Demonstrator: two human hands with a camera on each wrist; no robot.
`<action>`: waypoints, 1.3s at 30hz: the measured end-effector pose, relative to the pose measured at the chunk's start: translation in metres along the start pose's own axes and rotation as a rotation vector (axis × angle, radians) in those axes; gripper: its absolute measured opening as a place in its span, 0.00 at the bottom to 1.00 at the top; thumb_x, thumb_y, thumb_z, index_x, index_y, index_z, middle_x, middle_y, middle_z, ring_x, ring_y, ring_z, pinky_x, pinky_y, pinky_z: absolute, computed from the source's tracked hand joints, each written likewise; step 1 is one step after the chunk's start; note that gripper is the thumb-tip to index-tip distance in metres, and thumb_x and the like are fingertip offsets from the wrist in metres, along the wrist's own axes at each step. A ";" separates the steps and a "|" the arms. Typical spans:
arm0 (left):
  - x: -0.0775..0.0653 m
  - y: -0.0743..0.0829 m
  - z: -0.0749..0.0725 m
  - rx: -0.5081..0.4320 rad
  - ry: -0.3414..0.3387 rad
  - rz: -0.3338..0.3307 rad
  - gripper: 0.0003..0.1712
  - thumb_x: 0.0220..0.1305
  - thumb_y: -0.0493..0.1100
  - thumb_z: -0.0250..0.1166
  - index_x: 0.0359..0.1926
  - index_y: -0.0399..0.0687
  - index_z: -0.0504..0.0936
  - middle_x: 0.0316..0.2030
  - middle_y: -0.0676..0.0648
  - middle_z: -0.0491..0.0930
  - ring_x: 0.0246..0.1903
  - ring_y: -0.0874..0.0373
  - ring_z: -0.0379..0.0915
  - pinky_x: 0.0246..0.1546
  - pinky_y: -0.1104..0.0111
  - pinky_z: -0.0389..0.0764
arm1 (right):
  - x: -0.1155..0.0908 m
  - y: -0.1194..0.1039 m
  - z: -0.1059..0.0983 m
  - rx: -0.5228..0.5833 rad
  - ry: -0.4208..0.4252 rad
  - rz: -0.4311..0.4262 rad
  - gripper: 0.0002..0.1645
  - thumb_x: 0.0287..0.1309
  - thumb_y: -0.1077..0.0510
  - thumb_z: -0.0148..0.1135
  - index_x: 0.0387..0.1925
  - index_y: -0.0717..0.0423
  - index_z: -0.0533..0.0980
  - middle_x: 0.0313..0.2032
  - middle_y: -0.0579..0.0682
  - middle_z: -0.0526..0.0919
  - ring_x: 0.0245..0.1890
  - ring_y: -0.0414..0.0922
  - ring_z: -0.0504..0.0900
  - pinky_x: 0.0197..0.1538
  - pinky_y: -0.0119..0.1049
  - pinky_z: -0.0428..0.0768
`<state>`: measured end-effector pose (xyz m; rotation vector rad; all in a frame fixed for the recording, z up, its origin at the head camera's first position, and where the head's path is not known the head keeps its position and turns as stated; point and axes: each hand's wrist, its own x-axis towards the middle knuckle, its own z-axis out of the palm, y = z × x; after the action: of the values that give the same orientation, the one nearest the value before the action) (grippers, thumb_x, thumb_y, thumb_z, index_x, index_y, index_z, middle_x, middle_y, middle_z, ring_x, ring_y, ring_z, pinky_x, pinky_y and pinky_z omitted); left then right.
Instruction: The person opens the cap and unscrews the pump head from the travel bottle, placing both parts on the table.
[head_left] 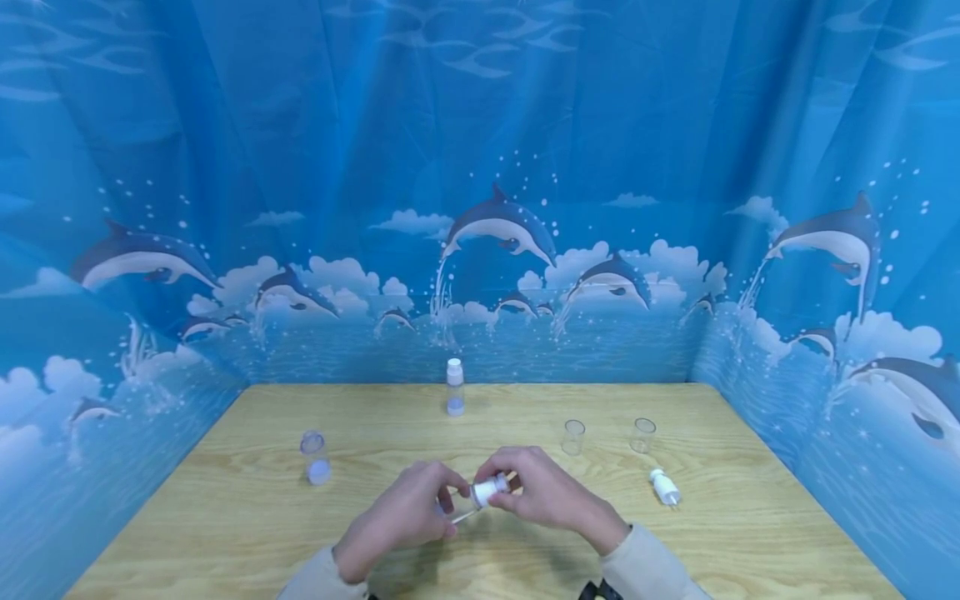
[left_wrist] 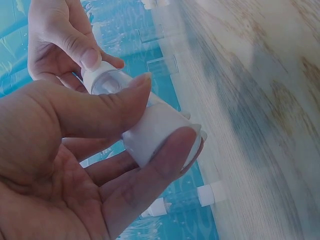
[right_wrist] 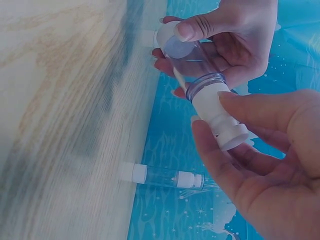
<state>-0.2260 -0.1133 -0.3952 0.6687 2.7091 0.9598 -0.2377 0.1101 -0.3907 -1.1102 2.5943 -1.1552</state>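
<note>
A clear bottle (right_wrist: 200,62) with a white base lies tilted between both hands above the table. My left hand (head_left: 408,510) grips it around the base, thumb on one side and fingers on the other. At the bottle's mouth sits a white pump top (right_wrist: 209,102), which my right hand (head_left: 542,492) pinches between thumb and fingers. The threaded rim shows just beside the pump top's collar; whether the two are screwed tight I cannot tell.
At the table's back stands a bottle with a white top (head_left: 455,387). An uncapped bottle (head_left: 315,458) stands left. On the right are two clear caps, a nearer one (head_left: 573,437) and a farther one (head_left: 642,435), plus a loose white pump top (head_left: 664,487) lying down.
</note>
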 end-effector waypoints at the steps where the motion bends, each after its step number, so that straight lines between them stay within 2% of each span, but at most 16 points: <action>1: 0.000 0.000 0.000 0.001 0.001 0.001 0.24 0.43 0.29 0.79 0.47 0.44 0.88 0.32 0.47 0.88 0.30 0.59 0.80 0.32 0.67 0.83 | 0.000 0.000 0.000 0.002 0.000 -0.002 0.13 0.60 0.66 0.69 0.47 0.56 0.84 0.45 0.50 0.88 0.45 0.37 0.84 0.46 0.23 0.84; 10: 0.000 0.000 0.000 0.003 -0.001 -0.002 0.25 0.43 0.29 0.79 0.47 0.44 0.88 0.33 0.46 0.88 0.31 0.58 0.81 0.33 0.66 0.84 | 0.000 -0.001 -0.001 -0.009 -0.013 0.011 0.14 0.61 0.65 0.69 0.49 0.57 0.83 0.46 0.50 0.88 0.45 0.37 0.84 0.47 0.22 0.83; 14: 0.001 0.000 0.000 0.001 -0.005 -0.009 0.25 0.43 0.29 0.79 0.47 0.45 0.88 0.33 0.46 0.88 0.31 0.58 0.81 0.33 0.65 0.85 | -0.001 0.000 -0.002 -0.017 -0.021 0.037 0.14 0.65 0.61 0.66 0.52 0.57 0.82 0.47 0.50 0.88 0.45 0.35 0.84 0.48 0.23 0.83; 19: 0.001 0.001 0.000 0.004 0.000 -0.016 0.25 0.43 0.29 0.79 0.47 0.44 0.88 0.33 0.46 0.88 0.31 0.58 0.81 0.34 0.64 0.84 | -0.001 0.000 -0.005 -0.026 -0.007 0.046 0.15 0.71 0.55 0.62 0.53 0.58 0.82 0.49 0.53 0.88 0.46 0.42 0.86 0.48 0.25 0.84; 22: 0.000 0.001 0.000 0.005 0.004 -0.009 0.25 0.43 0.29 0.79 0.47 0.45 0.88 0.33 0.46 0.88 0.31 0.59 0.81 0.33 0.65 0.84 | -0.001 0.001 -0.006 -0.032 -0.001 0.046 0.16 0.72 0.53 0.60 0.53 0.58 0.82 0.49 0.54 0.88 0.46 0.44 0.87 0.47 0.26 0.84; 27: 0.001 0.001 0.000 -0.003 -0.005 -0.006 0.24 0.44 0.29 0.79 0.47 0.45 0.88 0.34 0.46 0.88 0.32 0.58 0.82 0.34 0.65 0.85 | -0.001 0.001 -0.004 -0.026 -0.007 0.064 0.17 0.73 0.52 0.59 0.54 0.58 0.81 0.50 0.55 0.88 0.44 0.41 0.87 0.46 0.26 0.84; 36: 0.001 0.002 0.002 0.008 -0.005 0.006 0.24 0.43 0.29 0.78 0.46 0.45 0.88 0.33 0.46 0.89 0.31 0.59 0.81 0.32 0.67 0.83 | -0.002 0.001 -0.002 0.036 -0.034 0.072 0.20 0.75 0.53 0.57 0.56 0.64 0.79 0.47 0.57 0.88 0.40 0.37 0.87 0.40 0.25 0.85; 39: 0.001 0.003 0.002 0.006 -0.010 -0.001 0.25 0.44 0.29 0.78 0.47 0.45 0.88 0.32 0.47 0.88 0.30 0.60 0.81 0.32 0.67 0.83 | -0.002 0.000 -0.002 0.048 -0.044 0.087 0.20 0.75 0.53 0.56 0.56 0.64 0.80 0.47 0.56 0.88 0.39 0.40 0.87 0.38 0.26 0.85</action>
<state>-0.2253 -0.1099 -0.3949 0.6715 2.7040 0.9465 -0.2371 0.1128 -0.3898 -0.9918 2.5398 -1.1548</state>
